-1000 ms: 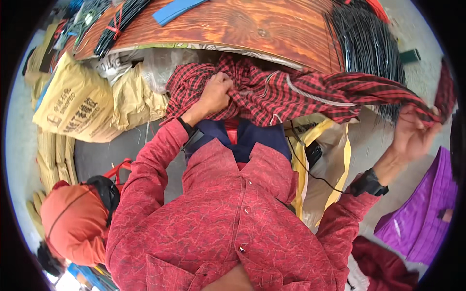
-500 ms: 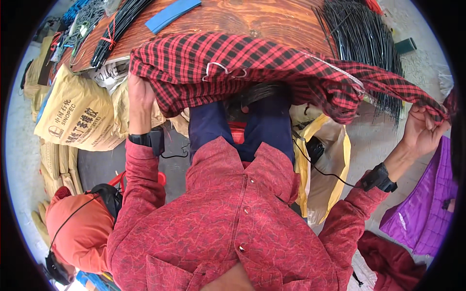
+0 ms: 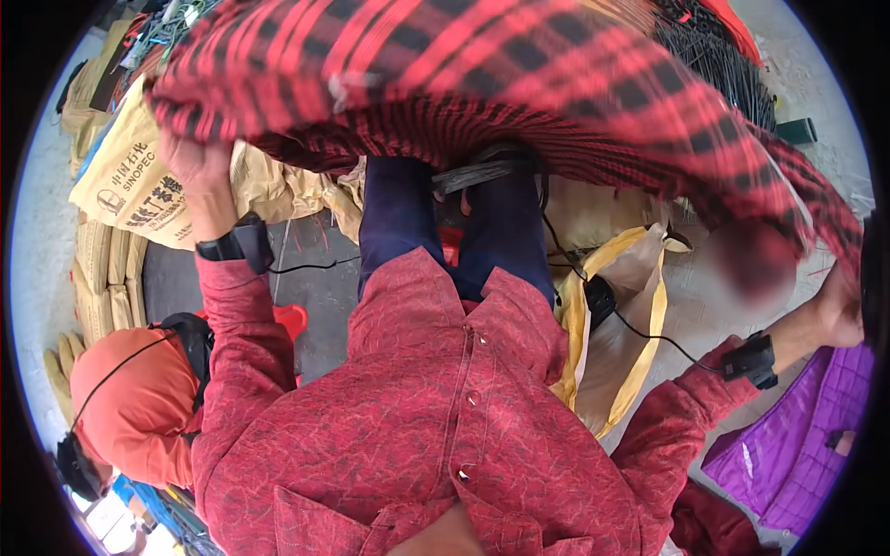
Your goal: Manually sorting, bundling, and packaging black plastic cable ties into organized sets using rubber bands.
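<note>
Left hand: fingers bent closed on left edge of red-and-black plaid cloth | right hand: at its right end, fingers partly hidden, grip cannot be told | cloth: arched between hands, beyond navy trousers

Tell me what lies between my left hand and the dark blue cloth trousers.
In the head view: crumpled tan sacking, its top overlapped by red and black checked cloth.

Pale grey floor lies brightly lit at right, a dark grey surface at left.
</note>
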### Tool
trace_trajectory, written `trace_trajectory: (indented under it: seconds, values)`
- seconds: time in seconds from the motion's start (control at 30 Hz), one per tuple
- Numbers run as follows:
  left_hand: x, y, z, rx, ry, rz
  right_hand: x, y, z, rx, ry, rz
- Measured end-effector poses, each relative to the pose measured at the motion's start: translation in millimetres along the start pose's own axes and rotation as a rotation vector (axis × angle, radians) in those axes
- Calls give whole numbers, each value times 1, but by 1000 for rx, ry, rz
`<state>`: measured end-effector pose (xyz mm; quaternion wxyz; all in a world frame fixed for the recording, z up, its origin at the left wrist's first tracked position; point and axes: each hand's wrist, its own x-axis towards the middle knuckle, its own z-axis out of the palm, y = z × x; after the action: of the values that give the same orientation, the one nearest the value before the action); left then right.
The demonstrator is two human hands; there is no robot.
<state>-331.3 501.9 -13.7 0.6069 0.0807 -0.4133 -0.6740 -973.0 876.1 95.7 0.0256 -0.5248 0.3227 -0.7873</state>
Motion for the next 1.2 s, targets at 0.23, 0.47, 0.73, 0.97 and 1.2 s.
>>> trace_trajectory:
  seconds: [0.23, 0.47, 0.73, 0.97, 1.2]
  values:
    - [-60, -7, -6, 429, -765, -742, -21, -6, -29, 456, 55, 406]
    - [-82, -54, -21, 703, -712, -1298, -77, 21, -10, 41, 225, 659]
    - [-87, -156, -72, 1470, -273, -453, -117, 96, 143, -395, -1493, 1297]
    - [-68, -192, -71, 1598, -194, -596, -197, 203, 141, -797, -1221, 883]
    - [-61, -174, -77, 1009, 14, -815, -256, 275, 123, -1092, -1050, 1096]
